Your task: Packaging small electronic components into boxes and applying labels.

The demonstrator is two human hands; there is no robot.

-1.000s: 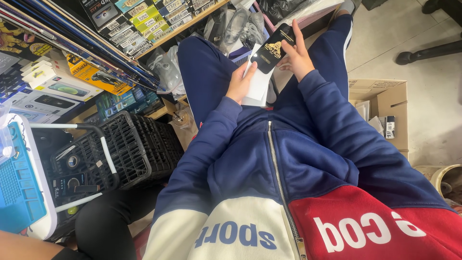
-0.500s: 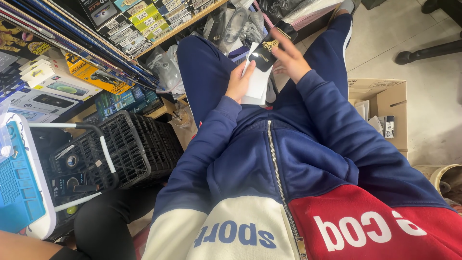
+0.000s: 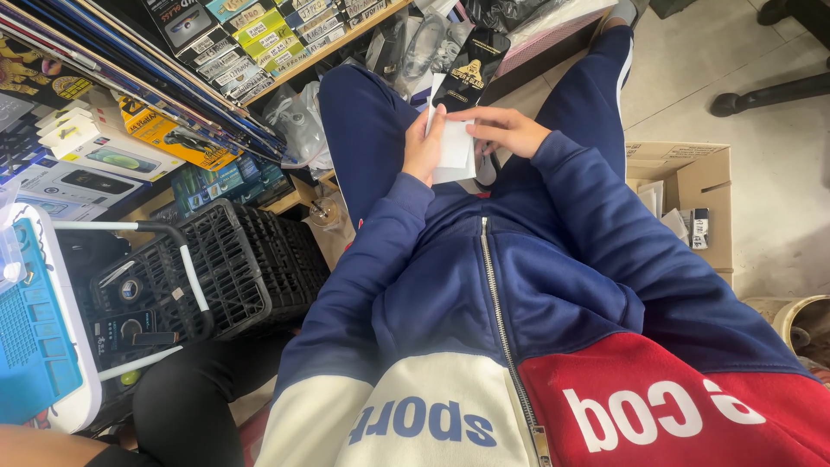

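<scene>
— What do we have in our hands?

— A small white packet (image 3: 453, 149), flat and rectangular, held over our lap between the knees of our blue trousers. Our left hand (image 3: 423, 147) grips its left edge, thumb on the face and fingers curled behind. Our right hand (image 3: 501, 130) comes in from the right with the fingers laid across the packet's upper right corner, pinching it there.

— And the black thing just beyond the packet?

— A black pouch with a gold emblem (image 3: 471, 65), standing up just behind the white packet's top edge. We can't tell whether a finger holds it or whether it leans against something; the packet and our right hand hide its lower end.

— What lies around the packet?

— To its left, beyond our left knee, clear plastic bags (image 3: 298, 130) spill out under a wooden shelf (image 3: 324, 47) stacked with small boxed goods. Farther left of the packet and nearer to us, a black plastic crate (image 3: 251, 259) sits on the floor, with a white-framed blue tray (image 3: 39, 333) beside it. Right of the packet, past our right sleeve, an open cardboard box (image 3: 692, 186) stands on the pale floor with a few small items inside. Below the packet our zipped jacket (image 3: 484, 294) fills the view, blue above, white and red lower down.
</scene>
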